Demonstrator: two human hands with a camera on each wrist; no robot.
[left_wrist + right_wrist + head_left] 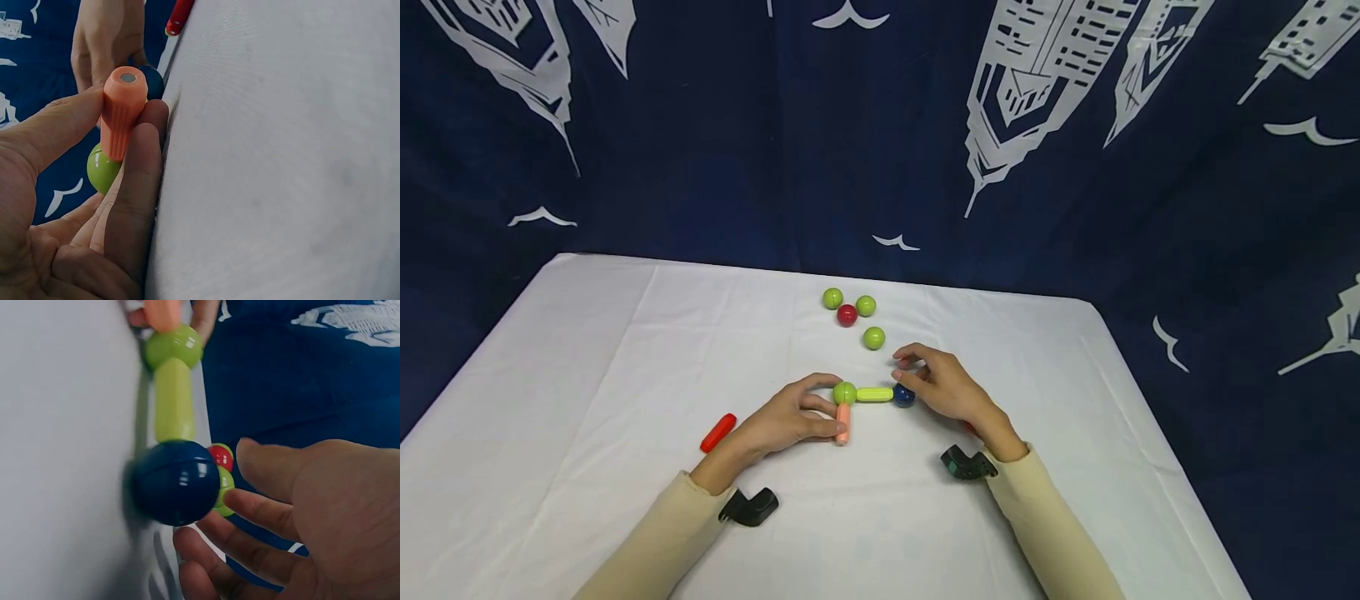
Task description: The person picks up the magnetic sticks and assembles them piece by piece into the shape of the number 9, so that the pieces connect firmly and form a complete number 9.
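A green ball (845, 392), a yellow-green magnetic stick (875, 394) and a dark blue ball (904, 396) form a row on the table. An orange magnetic stick (843, 427) joins the green ball at a right angle, pointing toward the person. My left hand (786, 417) pinches that orange stick between thumb and fingers; a metal disc shows in its end (128, 78) in the left wrist view. Beside the blue ball is my right hand (947, 387), its fingers loosely spread and holding nothing. The right wrist view shows the blue ball (177, 482) just off the fingertips.
Farther back lie a red ball (847, 315) and several loose green balls (873, 337). A red stick (718, 433) rests left of the left forearm. Another red stick (972, 428) peeks out under the right wrist. Behind the white table (625, 350) hangs a dark blue printed cloth (715, 150).
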